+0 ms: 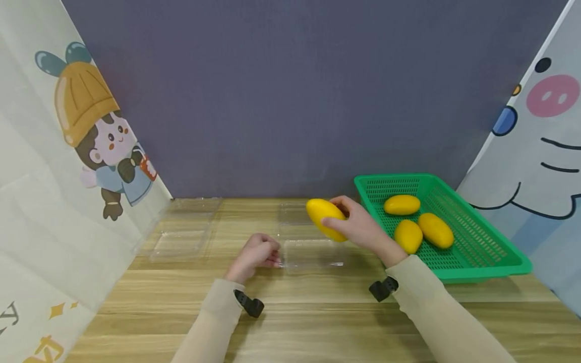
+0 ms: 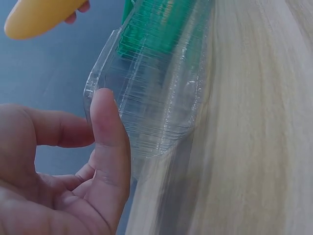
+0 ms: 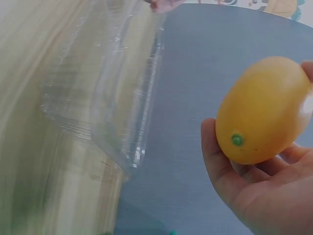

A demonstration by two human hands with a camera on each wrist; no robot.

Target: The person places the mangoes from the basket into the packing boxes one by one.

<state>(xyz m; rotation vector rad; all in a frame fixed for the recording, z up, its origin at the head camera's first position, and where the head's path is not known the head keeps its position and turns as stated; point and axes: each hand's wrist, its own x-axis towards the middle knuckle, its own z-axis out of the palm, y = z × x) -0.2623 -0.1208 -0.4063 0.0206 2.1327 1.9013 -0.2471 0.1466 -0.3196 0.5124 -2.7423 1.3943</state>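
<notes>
Right hand curls round yellow fruit, holding it above clear box. Left hand pinches this box at edge. Three similar fruits lie in green basket.

Pale wooden tabletop gives passage between the sleeved forearms at lower centre. The left hand partly blocks the gap between two clear rectangular plastic containers; the green perforated plastic basket obstructs the right, the grey-purple wall the upper centre.
</notes>
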